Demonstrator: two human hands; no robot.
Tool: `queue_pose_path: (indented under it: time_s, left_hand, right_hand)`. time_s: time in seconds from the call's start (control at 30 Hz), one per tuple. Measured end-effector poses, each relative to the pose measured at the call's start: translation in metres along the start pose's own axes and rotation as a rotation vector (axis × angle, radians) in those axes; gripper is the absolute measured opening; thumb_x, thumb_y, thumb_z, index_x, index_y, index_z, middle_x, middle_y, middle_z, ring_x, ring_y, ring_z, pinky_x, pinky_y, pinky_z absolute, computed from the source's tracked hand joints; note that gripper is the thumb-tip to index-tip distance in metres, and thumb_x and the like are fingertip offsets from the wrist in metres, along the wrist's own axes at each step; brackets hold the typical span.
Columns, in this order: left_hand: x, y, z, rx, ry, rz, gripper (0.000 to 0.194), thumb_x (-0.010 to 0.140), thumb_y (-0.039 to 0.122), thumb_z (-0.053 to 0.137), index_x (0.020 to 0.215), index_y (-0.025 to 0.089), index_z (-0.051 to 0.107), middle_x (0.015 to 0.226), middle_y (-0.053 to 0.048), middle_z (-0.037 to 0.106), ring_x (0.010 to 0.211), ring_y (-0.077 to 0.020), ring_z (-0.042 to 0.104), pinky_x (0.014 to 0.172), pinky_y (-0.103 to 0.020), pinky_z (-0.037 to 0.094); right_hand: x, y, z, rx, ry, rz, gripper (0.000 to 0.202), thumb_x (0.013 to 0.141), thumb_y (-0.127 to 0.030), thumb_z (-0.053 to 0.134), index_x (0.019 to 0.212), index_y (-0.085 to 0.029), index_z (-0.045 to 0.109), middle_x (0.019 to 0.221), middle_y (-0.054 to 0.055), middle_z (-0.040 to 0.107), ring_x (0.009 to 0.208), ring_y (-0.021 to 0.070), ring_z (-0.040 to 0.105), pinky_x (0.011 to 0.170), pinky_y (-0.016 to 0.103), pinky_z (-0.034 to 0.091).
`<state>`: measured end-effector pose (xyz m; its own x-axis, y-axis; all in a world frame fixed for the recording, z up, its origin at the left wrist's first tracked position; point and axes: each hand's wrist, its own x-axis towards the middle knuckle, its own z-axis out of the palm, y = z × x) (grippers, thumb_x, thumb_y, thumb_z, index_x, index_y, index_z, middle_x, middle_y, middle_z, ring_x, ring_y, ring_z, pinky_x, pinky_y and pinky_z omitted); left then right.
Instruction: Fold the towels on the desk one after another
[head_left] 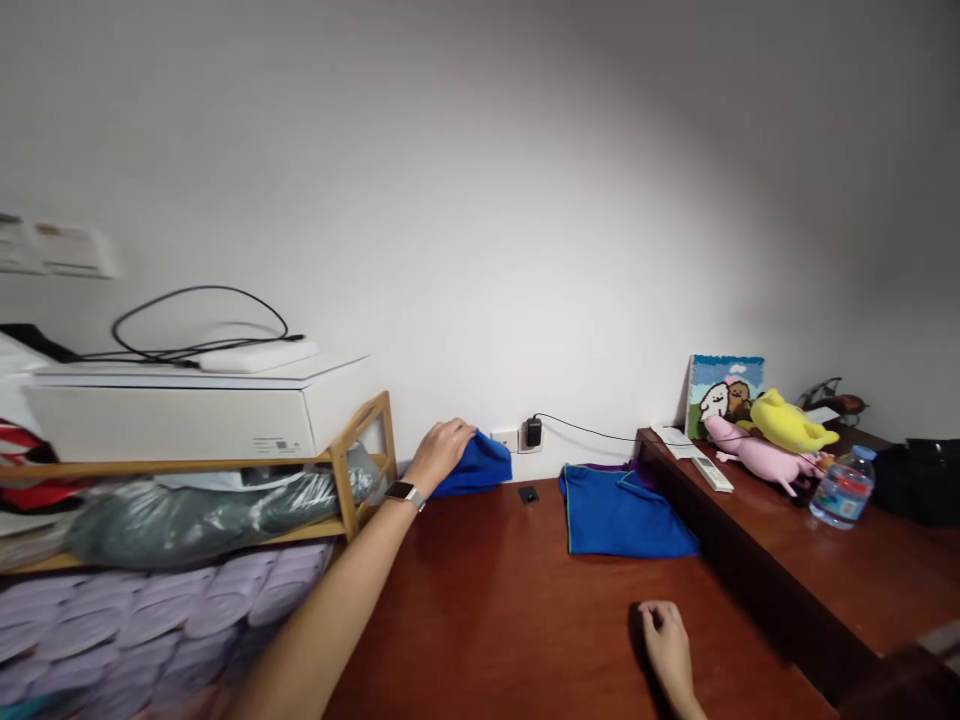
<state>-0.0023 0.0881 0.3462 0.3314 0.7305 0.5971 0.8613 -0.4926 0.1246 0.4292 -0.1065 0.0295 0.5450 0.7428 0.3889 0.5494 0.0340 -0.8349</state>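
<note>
— Step in hand? 
— By the look of it, handling folded clothes: left hand (444,447) reached far across the red-brown table (495,610), laid on a bundled blue cloth (480,466) at the back edge against the wall, just beside the wooden rack (360,470).

— Fingers of that hand? 
— Curled over the top of the bundle, close together, gripping or pressing it; thumb side hidden, so grip not fully confirmed. Watch on the wrist.

— Right hand (666,640)? 
— Resting on the bare table surface near the front edge, fingers loosely bent and together, holding nothing. Well apart from any cloth.

— Other items? 
— Second blue garment (622,512), folded flat with a light trim, lying on the table to the right of the bundle, against the raised wooden ledge (787,560). Small dark object between the two cloths. Charger plugged in at the wall socket (532,432). On the ledge: remote, plush toys (780,440), water bottle (841,487).

— Next move, requirements? 
— Judged only: firm closure on the bundle before any lift, and a clear path past the rack post.
</note>
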Motion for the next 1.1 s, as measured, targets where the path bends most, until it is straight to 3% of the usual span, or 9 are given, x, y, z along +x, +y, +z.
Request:
queue_pose_path:
  time_s: [0.13, 0.27, 0.43, 0.57, 0.67, 0.8, 0.9, 1.0, 1.1]
  left_hand:
    - [0.007, 0.037, -0.073, -0.005, 0.206, 0.078, 0.042, 0.109, 0.035, 0.035, 0.138, 0.023, 0.063, 0.134, -0.012, 0.074, 0.122, -0.0256, 0.068, 0.11, -0.042, 0.049]
    - [-0.001, 0.074, -0.13, 0.141, 0.172, 0.191, 0.038, 0.107, 0.029, 0.041, 0.139, 0.032, 0.062, 0.112, -0.007, 0.079, 0.096, -0.0246, 0.076, 0.085, -0.036, 0.056]
    - [-0.019, 0.117, -0.173, 0.279, 0.06, 0.309, 0.044, 0.102, 0.016, 0.039, 0.136, 0.032, 0.063, 0.094, -0.005, 0.073, 0.072, -0.0185, 0.07, 0.071, -0.03, 0.052]
    - [-0.038, 0.148, -0.193, 0.204, -0.01, 0.438, 0.037, 0.105, 0.029, 0.041, 0.133, 0.035, 0.065, 0.097, -0.003, 0.07, 0.07, -0.0157, 0.066, 0.069, -0.027, 0.049]
    - [-0.051, 0.166, -0.206, 0.124, -0.007, 0.457, 0.035, 0.108, 0.043, 0.04, 0.122, 0.031, 0.07, 0.088, -0.003, 0.072, 0.073, -0.0174, 0.068, 0.069, -0.026, 0.046]
    - [-0.064, 0.168, -0.214, 0.082, -0.009, 0.353, 0.048, 0.097, 0.07, 0.051, 0.093, 0.028, 0.073, 0.07, -0.001, 0.069, 0.065, -0.0191, 0.065, 0.061, -0.026, 0.039]
    - [-0.076, 0.154, -0.211, -0.032, -0.216, 0.253, 0.053, 0.082, 0.078, 0.067, 0.073, 0.026, 0.068, 0.054, 0.003, 0.06, 0.053, -0.0165, 0.057, 0.053, -0.025, 0.033]
    - [-0.092, 0.132, -0.206, -0.291, -0.414, 0.096, 0.053, 0.084, 0.075, 0.063, 0.066, 0.024, 0.063, 0.049, 0.004, 0.057, 0.045, -0.0143, 0.053, 0.048, -0.025, 0.036]
    - [-0.104, 0.113, -0.208, -0.564, -0.334, -0.064, 0.053, 0.09, 0.072, 0.053, 0.077, 0.023, 0.067, 0.049, 0.005, 0.057, 0.043, -0.0146, 0.053, 0.047, -0.026, 0.043]
  right_hand:
    - [-0.007, -0.057, 0.004, 0.13, -0.034, -0.144, 0.037, 0.087, -0.056, 0.055, 0.071, -0.027, 0.072, 0.082, 0.008, 0.07, 0.082, 0.0312, 0.073, 0.08, 0.043, 0.06]
    - [0.005, -0.166, -0.006, 0.286, -0.059, -0.404, 0.03, 0.096, -0.042, 0.053, 0.079, -0.026, 0.071, 0.086, 0.007, 0.067, 0.082, 0.0258, 0.068, 0.077, 0.038, 0.058]
    - [0.033, -0.312, -0.037, 0.402, -0.176, -0.649, 0.022, 0.1, -0.034, 0.055, 0.108, -0.026, 0.074, 0.099, 0.006, 0.068, 0.08, 0.0199, 0.062, 0.079, 0.035, 0.055]
    - [0.048, -0.389, -0.055, 0.568, -0.457, -0.68, 0.049, 0.094, -0.047, 0.07, 0.138, -0.028, 0.062, 0.133, 0.009, 0.066, 0.107, 0.0214, 0.064, 0.091, 0.036, 0.055]
    - [0.049, -0.416, -0.066, 0.594, -0.604, -0.677, 0.046, 0.092, -0.059, 0.072, 0.122, -0.024, 0.068, 0.113, 0.004, 0.072, 0.101, 0.0198, 0.064, 0.092, 0.035, 0.053]
    - [0.045, -0.421, -0.086, 0.502, -0.553, -0.64, 0.042, 0.093, -0.062, 0.068, 0.102, -0.022, 0.068, 0.095, 0.001, 0.071, 0.085, 0.0171, 0.062, 0.08, 0.031, 0.052]
    - [0.052, -0.416, -0.109, 0.539, -0.436, -0.599, 0.042, 0.094, -0.063, 0.066, 0.1, -0.021, 0.066, 0.097, 0.002, 0.071, 0.09, 0.0186, 0.063, 0.082, 0.031, 0.052]
    - [0.068, -0.41, -0.138, 0.57, -0.308, -0.578, 0.044, 0.092, -0.063, 0.067, 0.101, -0.021, 0.064, 0.097, 0.003, 0.07, 0.091, 0.0193, 0.062, 0.084, 0.032, 0.051]
    - [0.079, -0.404, -0.167, 0.467, -0.292, -0.615, 0.04, 0.089, -0.06, 0.071, 0.095, -0.021, 0.063, 0.089, 0.0, 0.066, 0.083, 0.0171, 0.058, 0.078, 0.03, 0.047]
